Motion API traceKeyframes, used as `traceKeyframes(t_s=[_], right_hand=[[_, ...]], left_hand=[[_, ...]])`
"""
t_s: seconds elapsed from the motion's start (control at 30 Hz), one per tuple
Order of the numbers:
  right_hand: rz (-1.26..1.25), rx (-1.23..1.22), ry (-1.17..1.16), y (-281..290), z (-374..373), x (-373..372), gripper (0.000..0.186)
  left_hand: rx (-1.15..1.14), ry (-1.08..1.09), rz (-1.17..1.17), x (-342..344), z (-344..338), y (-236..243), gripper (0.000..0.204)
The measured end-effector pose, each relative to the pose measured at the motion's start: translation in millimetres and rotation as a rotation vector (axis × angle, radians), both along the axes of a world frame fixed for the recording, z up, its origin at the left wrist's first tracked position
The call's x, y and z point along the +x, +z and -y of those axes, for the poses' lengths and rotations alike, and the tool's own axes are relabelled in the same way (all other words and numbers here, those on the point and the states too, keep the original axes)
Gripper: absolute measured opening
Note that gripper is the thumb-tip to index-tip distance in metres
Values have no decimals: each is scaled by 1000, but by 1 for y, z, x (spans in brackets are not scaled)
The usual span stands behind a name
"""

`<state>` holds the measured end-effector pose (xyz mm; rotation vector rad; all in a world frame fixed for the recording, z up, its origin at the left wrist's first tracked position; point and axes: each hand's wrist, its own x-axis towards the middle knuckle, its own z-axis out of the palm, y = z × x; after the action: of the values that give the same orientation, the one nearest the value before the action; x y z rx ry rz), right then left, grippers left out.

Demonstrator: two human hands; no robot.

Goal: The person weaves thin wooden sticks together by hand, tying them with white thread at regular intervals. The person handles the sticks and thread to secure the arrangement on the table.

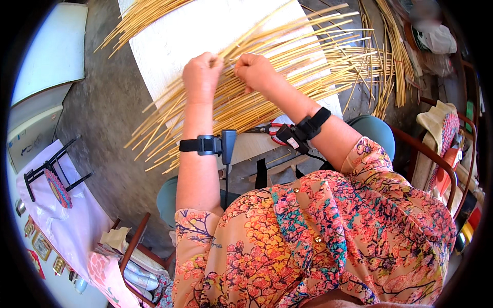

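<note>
A wide, loose bundle of thin yellow-brown sticks [267, 95] lies aslant across a white tabletop [169, 38]. Over the bundle's far side, my left hand [203, 74] is closed, thumb and fingers pressed together. Close to its right, my right hand [255, 73] is also closed, fingertips pinched, above the same sticks. A few sticks run past the fingers of both hands; whether either hand grips one I cannot make out. Red-handled cutters [275, 130] lie at the near edge of the sticks, partly hidden by the device on my right forearm.
Another stick bundle [138, 23] overhangs the table's far left corner. More long sticks [393, 56] lie beyond the right edge. Wooden-armed chairs [136, 241] stand at left and right. A black folding stool [57, 179] rests on the pale cover at left.
</note>
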<state>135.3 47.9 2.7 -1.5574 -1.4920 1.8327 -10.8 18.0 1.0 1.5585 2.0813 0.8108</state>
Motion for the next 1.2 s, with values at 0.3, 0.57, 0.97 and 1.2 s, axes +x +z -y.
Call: traceKeyframes(t_s=[0.3,0.57,0.97,1.2], right_hand=[[-36,112,-9,13,-5,6,16],[-28,6,84,15,-1,5,12],[-40,29,51,17,2,3,13],[-52,19,48,15,1,4,14]], left_hand=[[-74,49,152,-4,2,3,17],[-34,48,100,-6,3,0,16],[-33,63,109,-4,4,2,15],[-44,67,107,-3,3,1,15]])
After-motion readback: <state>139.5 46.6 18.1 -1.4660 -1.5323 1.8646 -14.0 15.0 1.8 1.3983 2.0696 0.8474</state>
